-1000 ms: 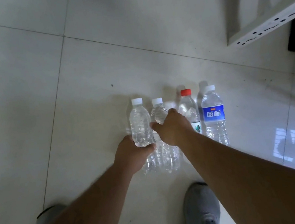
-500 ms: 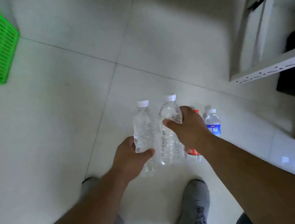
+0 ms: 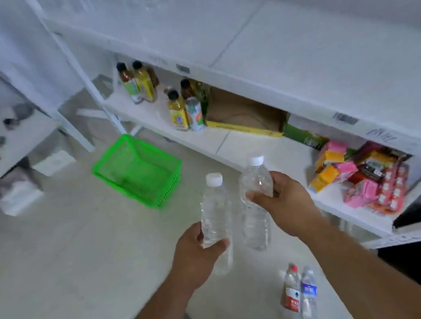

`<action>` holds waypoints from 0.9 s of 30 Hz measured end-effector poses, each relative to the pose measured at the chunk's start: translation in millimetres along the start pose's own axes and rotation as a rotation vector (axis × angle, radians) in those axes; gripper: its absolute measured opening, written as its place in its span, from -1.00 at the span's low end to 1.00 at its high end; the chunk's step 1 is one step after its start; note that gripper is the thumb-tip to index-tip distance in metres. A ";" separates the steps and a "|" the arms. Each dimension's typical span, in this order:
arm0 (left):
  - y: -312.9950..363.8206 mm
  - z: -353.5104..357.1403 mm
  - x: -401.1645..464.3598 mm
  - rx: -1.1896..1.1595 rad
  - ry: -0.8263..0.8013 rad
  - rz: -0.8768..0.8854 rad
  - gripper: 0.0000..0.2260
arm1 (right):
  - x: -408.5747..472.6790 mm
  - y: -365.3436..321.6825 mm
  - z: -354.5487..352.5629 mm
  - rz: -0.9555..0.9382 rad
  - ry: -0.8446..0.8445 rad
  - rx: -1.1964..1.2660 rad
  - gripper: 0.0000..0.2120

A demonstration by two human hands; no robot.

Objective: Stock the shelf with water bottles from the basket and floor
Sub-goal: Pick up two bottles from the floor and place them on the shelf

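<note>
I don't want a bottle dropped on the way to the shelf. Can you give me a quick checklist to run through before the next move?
1. Left hand grips the left clear white-capped plastic bottle: ok.
2. Right hand grips the right clear white-capped plastic bottle: ok.
3. Both caps on: ok.
4. Bare space on the white metal shelf: ok.
5. Green plastic basket emptied: ok, no bottles visible.
6. Floor cleared: not ok, red-capped bottle and blue-labelled bottle remain.

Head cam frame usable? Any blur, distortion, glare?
Head view: motion blur smears the white metal shelf and left side; the wide lens bows its edges. Both clear plastic water bottles stay readable in the left hand and right hand. Light is flat, without harsh glare.
</note>
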State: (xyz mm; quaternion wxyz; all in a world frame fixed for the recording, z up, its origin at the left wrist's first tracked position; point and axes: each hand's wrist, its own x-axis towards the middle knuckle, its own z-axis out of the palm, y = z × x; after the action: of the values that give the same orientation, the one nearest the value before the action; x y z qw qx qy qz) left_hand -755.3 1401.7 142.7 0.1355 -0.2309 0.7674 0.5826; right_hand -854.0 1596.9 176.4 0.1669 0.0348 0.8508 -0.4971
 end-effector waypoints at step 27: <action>172.0 -346.5 -18.2 -0.053 0.311 0.390 -0.72 | -7.2 -402.6 120.4 -0.593 0.155 0.132 -0.88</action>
State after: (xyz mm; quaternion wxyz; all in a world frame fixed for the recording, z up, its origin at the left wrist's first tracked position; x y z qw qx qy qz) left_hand -806.7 1110.7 393.0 -0.1052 -0.1689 0.7936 0.5749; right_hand -907.8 1291.8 460.3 -0.0532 -0.1664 0.8000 -0.5740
